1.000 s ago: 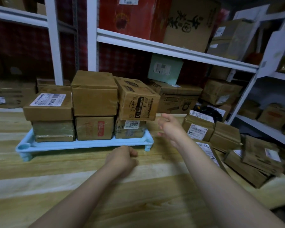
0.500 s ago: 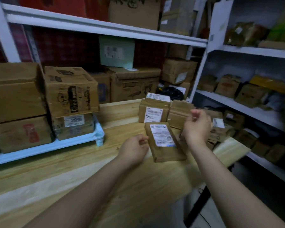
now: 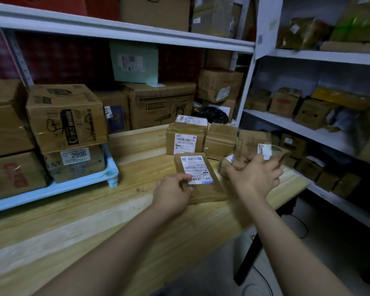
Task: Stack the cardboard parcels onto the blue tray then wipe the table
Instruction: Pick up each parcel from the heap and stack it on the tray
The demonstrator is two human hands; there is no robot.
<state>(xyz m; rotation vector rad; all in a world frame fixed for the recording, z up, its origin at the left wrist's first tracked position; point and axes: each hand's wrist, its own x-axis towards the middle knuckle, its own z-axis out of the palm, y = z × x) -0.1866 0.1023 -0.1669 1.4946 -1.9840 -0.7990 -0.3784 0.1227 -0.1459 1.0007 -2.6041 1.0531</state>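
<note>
A wooden table fills the view, with bare wood toward 7 o'clock. At 12 o'clock the left hand grips the near corner of a flat parcel lying on the table. At 1 o'clock the right hand clutches a blurred parcel, close to the table's right edge. The blue tray, stacked with boxes, sits at 10 o'clock.

"2996" on tray parcel's label

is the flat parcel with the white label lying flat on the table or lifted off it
Lying flat: the flat parcel rests label-up on the table, with the left hand on its near corner.
</note>
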